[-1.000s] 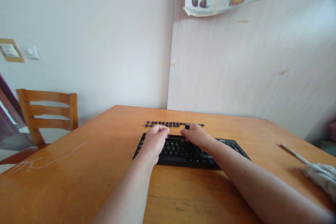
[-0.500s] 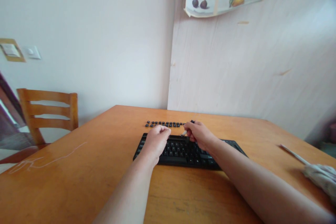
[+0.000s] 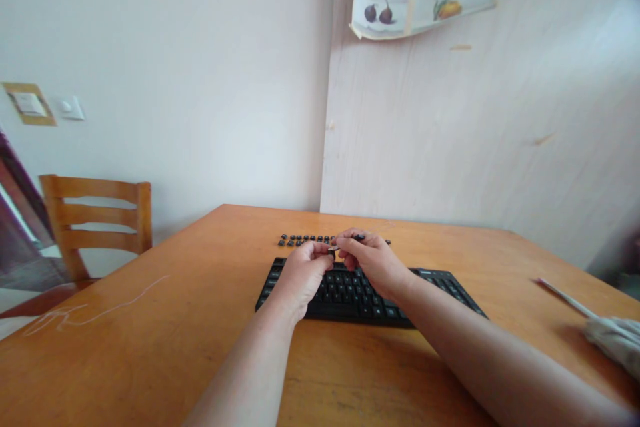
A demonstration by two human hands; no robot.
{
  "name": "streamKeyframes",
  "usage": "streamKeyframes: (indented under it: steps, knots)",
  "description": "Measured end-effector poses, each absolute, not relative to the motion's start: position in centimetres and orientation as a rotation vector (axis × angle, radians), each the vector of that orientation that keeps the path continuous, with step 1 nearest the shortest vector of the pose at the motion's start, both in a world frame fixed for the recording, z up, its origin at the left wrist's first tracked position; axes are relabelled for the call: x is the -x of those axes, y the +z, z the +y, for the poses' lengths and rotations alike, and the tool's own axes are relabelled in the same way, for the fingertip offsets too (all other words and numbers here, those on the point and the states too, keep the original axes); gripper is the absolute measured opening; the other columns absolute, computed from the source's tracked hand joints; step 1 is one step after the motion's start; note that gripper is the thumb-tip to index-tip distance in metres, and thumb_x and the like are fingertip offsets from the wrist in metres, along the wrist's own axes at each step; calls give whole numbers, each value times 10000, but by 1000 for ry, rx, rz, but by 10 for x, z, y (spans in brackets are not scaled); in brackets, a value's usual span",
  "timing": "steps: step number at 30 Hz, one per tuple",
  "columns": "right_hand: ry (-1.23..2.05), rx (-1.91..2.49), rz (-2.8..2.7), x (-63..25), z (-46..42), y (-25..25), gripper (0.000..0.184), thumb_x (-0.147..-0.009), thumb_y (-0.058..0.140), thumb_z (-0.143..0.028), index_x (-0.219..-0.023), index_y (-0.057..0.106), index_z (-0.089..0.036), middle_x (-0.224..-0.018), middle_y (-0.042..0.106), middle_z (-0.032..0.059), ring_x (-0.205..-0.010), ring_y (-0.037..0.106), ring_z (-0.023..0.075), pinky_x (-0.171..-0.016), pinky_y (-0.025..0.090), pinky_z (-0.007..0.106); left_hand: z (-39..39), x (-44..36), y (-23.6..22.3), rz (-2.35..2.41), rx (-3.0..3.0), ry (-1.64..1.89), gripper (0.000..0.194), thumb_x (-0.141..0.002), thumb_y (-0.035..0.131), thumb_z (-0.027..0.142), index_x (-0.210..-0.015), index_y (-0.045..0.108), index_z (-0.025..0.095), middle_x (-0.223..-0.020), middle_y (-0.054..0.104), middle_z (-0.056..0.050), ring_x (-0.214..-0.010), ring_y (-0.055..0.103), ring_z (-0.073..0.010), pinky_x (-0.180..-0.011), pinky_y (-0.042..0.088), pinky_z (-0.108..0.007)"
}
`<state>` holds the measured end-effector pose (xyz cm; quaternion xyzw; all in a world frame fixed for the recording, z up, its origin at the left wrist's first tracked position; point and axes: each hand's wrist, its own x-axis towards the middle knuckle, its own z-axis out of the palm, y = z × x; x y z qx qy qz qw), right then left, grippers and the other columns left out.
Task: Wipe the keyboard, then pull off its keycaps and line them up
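A black keyboard (image 3: 345, 310) lies on the wooden table below both hands, with some of its upper part hidden by them. Above its left half, my left hand (image 3: 305, 273) pinches a small dark keycap (image 3: 331, 255) between thumb and fingers. My right hand (image 3: 373, 259) grips a slim tool (image 3: 359, 237) with a dark handle and a pale, metallic-looking tip; its exact kind is unclear. That tip meets the keycap, or comes very close to it, as the fingertips of both hands nearly touch. Behind the keyboard, several loose black keycaps (image 3: 299, 240) stand in rows, partly covered by my hands.
On the table's right lies a thin stick (image 3: 565, 296) beside a crumpled greyish cloth (image 3: 617, 340). A thin pale string (image 3: 120, 300) trails across the left side. Beyond the table's left edge stands a wooden chair (image 3: 100, 213). A wall (image 3: 240, 80) rises behind.
My right hand has moved left, bringing the tool to my left hand's fingertips. The keycap now shows in my left hand. The view has tilted slightly upward.
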<state>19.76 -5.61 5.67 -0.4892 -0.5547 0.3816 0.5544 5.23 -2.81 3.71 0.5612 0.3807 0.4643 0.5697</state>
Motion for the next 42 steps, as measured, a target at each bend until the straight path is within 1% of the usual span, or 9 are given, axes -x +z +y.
streamKeyframes:
  steps: [3, 5, 8, 11, 14, 18, 25, 33, 42]
  knots:
    - [704, 1204, -1346, -203, -53, 58, 305, -844, 560, -455, -862, 667, -170, -716, 584, 16, -625, 527, 127, -604, 432, 261, -26, -53, 35, 901, -1292, 1103, 214, -711, 674, 212, -916, 658, 156, -786, 694, -59, -732, 640, -171, -735, 448, -301]
    - [442, 1237, -1430, -210, -51, 59, 313, -874, 528, -450, -827, 682, -181, -799, 607, 44, -768, 569, 163, -728, 453, 292, -26, -53, 35, 896, -1275, 1108, 229, -712, 670, 194, -936, 652, 150, -815, 701, -71, -746, 646, -175, -738, 452, -301]
    - [147, 1217, -1620, -218, -49, 59, 302, -912, 495, -404, -783, 665, -191, -889, 630, 64, -905, 579, 192, -847, 433, 323, -26, -54, 35, 887, -1270, 1110, 237, -714, 669, 170, -948, 646, 143, -842, 706, -81, -752, 652, -172, -746, 460, -300]
    - [139, 1198, -1779, -220, -50, 59, 271, -949, 445, -355, -906, 654, -188, -863, 645, 50, -842, 596, 171, -786, 441, 295, -26, -54, 34, 881, -1272, 1119, 247, -724, 665, 165, -969, 642, 141, -857, 706, -82, -756, 654, -167, -751, 467, -296]
    - [158, 1237, -1874, -219, -53, 58, 212, -923, 492, -295, -1018, 646, -184, -791, 635, 15, -746, 588, 141, -689, 424, 250, -25, -53, 34, 878, -1269, 1121, 247, -737, 660, 170, -981, 640, 143, -859, 703, -77, -760, 655, -163, -747, 471, -290]
    - [174, 1353, -1954, -217, -55, 58, 214, -844, 601, -264, -1035, 652, -182, -587, 497, -63, -524, 445, 94, -524, 310, 217, -25, -53, 32, 871, -1234, 1127, 256, -713, 684, 172, -964, 647, 142, -813, 698, -67, -731, 647, -159, -733, 478, -290]
    - [91, 1352, -2048, -216, -55, 61, 96, -831, 605, -229, -849, 663, -156, -640, 530, -37, -591, 455, 91, -561, 305, 210, -28, -54, 36, 868, -1256, 1105, 265, -721, 652, 170, -985, 644, 141, -819, 707, -68, -725, 642, -151, -727, 467, -282]
    - [263, 1510, -1899, -225, -46, 55, 181, -802, 609, -299, -894, 708, -179, -552, 494, -55, -512, 424, 92, -507, 285, 217, -24, -52, 35, 1014, -1236, 1129, 281, -733, 649, 258, -992, 633, 150, -905, 721, -101, -835, 672, -203, -755, 466, -315]
    - [175, 1869, -1729, -269, -2, 51, 206, -766, 637, -310, -859, 731, -152, -581, 580, -1, -540, 479, 121, -526, 313, 236, -23, -49, 36, 1126, -1300, 1237, 232, -719, 649, 282, -920, 654, 166, -833, 701, -68, -818, 659, -200, -750, 456, -315]
